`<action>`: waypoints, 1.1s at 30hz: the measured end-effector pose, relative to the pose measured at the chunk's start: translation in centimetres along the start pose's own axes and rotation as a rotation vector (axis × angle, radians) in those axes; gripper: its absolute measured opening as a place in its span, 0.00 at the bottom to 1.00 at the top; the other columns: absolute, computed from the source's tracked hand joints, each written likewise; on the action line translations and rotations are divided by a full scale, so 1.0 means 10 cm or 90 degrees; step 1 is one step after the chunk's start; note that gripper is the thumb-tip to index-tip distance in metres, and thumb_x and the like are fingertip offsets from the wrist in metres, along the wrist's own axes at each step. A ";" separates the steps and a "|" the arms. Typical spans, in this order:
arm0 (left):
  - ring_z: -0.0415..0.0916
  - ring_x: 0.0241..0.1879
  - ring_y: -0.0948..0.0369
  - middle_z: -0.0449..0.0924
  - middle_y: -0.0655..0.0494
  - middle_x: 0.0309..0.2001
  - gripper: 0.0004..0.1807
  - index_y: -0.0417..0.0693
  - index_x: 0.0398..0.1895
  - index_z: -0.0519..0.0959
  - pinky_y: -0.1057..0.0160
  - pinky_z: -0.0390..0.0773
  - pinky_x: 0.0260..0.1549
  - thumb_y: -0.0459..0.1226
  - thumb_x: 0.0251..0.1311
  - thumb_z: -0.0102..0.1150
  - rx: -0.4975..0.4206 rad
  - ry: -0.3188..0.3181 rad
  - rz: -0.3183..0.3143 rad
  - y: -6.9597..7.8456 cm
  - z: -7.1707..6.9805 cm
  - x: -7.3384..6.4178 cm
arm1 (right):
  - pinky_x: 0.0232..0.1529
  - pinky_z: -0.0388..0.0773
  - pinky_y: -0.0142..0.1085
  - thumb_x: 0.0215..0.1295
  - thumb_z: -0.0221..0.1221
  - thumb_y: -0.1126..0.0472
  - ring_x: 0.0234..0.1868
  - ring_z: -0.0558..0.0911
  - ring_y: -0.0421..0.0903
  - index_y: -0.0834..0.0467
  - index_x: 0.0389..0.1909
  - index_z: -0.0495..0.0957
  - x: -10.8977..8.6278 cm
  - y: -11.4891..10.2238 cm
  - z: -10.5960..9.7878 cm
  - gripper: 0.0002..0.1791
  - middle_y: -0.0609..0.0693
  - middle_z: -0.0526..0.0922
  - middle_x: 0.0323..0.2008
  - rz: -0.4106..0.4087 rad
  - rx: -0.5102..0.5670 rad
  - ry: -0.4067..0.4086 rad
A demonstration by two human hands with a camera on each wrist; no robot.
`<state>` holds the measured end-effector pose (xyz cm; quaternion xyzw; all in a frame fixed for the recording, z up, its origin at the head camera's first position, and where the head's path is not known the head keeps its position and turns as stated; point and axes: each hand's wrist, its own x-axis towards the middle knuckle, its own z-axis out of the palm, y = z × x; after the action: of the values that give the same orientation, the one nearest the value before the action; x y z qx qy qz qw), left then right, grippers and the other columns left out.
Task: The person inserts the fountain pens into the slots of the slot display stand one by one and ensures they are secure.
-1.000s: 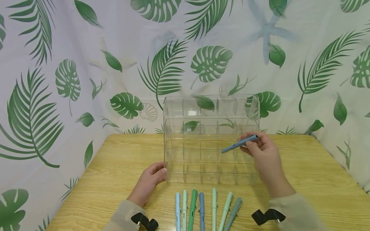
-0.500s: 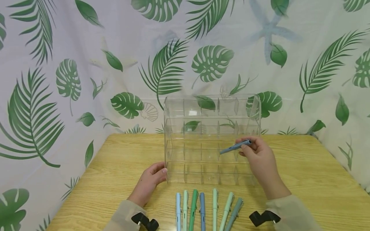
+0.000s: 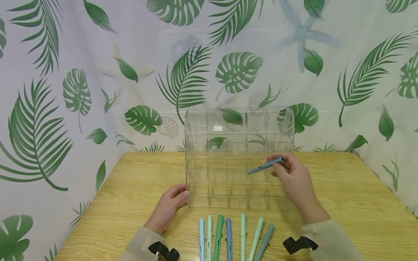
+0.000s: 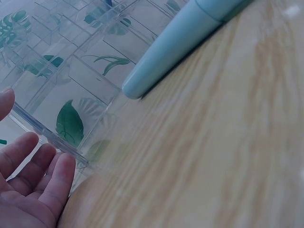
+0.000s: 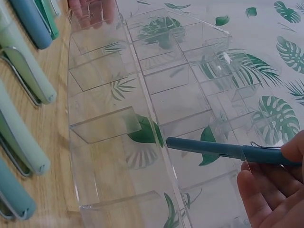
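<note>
A clear plastic rack (image 3: pixel 236 184) with several tiers of divided compartments stands upright on the table. My left hand (image 3: pixel 167 207) rests at its lower left side; in the left wrist view the loosely bent fingers (image 4: pixel 59 178) lie beside the panel's edge. With thumb and fingers, my right hand (image 3: pixel 295 181) pinches a blue pen (image 3: pixel 266 165) near its clip end. The pen slants, tapered end pointing left, in front of a middle tier's right half. In the right wrist view that tapered end (image 5: pixel 190 145) overlaps a tier's front edge.
A row of several pens lies on the wood-grain table (image 3: pixel 137 174) before the rack: a light blue pen (image 3: pixel 201 239), a dark green pen (image 3: pixel 218 235), a blue pen (image 3: pixel 229 239), a grey-green pen (image 3: pixel 265 241) and pale green ones. A leaf-patterned cloth (image 3: pixel 238 32) hangs behind.
My right hand has moved left and slightly down with the blue pen, then stayed nearly still over the last half second. The left hand, rack and row of pens stay put.
</note>
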<state>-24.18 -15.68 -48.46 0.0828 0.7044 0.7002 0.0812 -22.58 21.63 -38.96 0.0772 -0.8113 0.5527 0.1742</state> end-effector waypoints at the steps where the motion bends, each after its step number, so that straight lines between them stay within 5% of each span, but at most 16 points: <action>1: 0.71 0.65 0.45 0.70 0.39 0.67 0.31 0.36 0.70 0.69 0.50 0.75 0.62 0.46 0.73 0.59 -0.001 0.001 -0.001 0.00 0.00 0.00 | 0.45 0.84 0.30 0.79 0.52 0.60 0.51 0.82 0.39 0.62 0.59 0.75 0.00 0.00 -0.01 0.15 0.57 0.81 0.56 0.001 0.006 -0.002; 16: 0.71 0.65 0.45 0.69 0.39 0.68 0.31 0.37 0.70 0.69 0.51 0.75 0.62 0.46 0.73 0.58 0.011 0.004 -0.005 -0.01 -0.01 0.00 | 0.51 0.81 0.29 0.80 0.52 0.57 0.58 0.78 0.35 0.61 0.74 0.64 -0.07 0.01 -0.16 0.27 0.59 0.74 0.66 0.018 0.036 -0.039; 27: 0.71 0.64 0.46 0.70 0.39 0.68 0.31 0.36 0.70 0.69 0.51 0.75 0.62 0.47 0.73 0.58 0.011 -0.002 -0.002 -0.02 -0.02 0.02 | 0.52 0.77 0.22 0.79 0.54 0.52 0.61 0.75 0.33 0.60 0.78 0.58 -0.18 0.02 -0.32 0.33 0.59 0.69 0.71 0.014 -0.014 -0.061; 33: 0.72 0.64 0.47 0.70 0.40 0.68 0.32 0.38 0.70 0.69 0.51 0.75 0.62 0.49 0.72 0.59 0.024 -0.004 -0.001 -0.02 -0.03 0.01 | 0.51 0.79 0.24 0.79 0.54 0.52 0.60 0.76 0.31 0.61 0.78 0.55 -0.25 0.03 -0.44 0.34 0.61 0.71 0.69 0.026 0.014 -0.080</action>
<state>-24.31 -15.94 -48.69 0.0859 0.7171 0.6868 0.0820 -19.44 25.61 -38.68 0.0976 -0.8159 0.5590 0.1106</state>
